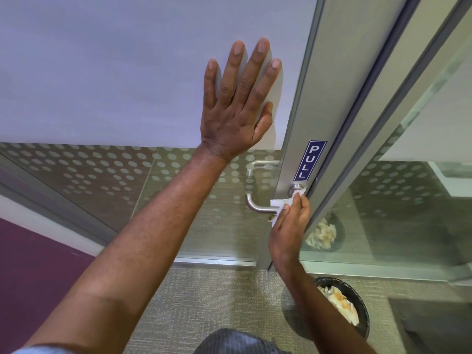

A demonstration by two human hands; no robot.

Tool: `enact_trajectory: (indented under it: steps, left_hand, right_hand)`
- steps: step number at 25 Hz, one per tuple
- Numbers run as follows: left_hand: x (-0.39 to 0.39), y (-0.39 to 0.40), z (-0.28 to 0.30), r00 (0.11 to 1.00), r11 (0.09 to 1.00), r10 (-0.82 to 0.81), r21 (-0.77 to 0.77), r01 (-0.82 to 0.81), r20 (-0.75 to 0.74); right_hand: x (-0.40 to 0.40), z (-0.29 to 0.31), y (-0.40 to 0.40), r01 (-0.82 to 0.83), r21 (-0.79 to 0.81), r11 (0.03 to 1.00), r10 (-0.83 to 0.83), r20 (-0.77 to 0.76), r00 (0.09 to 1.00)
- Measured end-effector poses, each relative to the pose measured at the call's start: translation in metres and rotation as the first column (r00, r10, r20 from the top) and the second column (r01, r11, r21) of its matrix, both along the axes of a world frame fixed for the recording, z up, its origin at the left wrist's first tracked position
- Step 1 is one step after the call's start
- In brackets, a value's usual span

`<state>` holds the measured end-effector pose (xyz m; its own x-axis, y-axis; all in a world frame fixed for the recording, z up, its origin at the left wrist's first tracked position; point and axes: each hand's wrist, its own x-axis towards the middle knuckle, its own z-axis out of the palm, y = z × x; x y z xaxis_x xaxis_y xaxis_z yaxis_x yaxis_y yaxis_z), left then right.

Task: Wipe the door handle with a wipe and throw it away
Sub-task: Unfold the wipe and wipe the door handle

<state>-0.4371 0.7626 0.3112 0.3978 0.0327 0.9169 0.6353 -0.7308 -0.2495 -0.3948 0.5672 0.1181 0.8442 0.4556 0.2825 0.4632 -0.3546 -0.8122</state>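
1. The left hand [236, 111] is pressed flat against the frosted glass door panel [115, 72], fingers spread wide and pointing up, nothing held in it.
2. The right hand [290, 223] is seen lower down at the metal door frame [321, 98], closed around a crumpled white wipe [282, 201].
3. The wipe is pinched between thumb and fingers and pushed against the brushed-steel lever handle [258, 206], right where the lever meets its round base [296, 187]; a loose corner of the wipe hangs below the thumb.
4. The free end of the lever is left uncovered, curving out to the left of the wipe.
5. A blue "PULL" sticker [309, 160] is fixed upright on the frame, just above the handle base.
6. A second handle [260, 166] is glimpsed through the dotted glass, on the far side of the door.
7. A black mesh waste bin [364, 320] is set on the carpet [217, 302] below the right forearm, with crumpled paper [342, 305] lying in it.
8. The bin's reflection [324, 233] is caught in the glass pane to the right of the frame.
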Motion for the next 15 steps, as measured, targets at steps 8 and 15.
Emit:
enact_trajectory:
  steps: [8,15]
  left_hand:
    - [-0.001,-0.003,0.002,1.000,1.000,-0.009,-0.020,0.009,-0.009]
    - [-0.002,-0.003,0.003,1.000,1.000,0.000,-0.011,0.000,-0.003]
  right_hand:
    - [0.062,-0.020,-0.031,-0.215,-0.234,0.948,0.308,0.507,0.805]
    - [0.062,-0.010,-0.020,-0.255,-0.466,0.847,0.516,0.610,0.601]
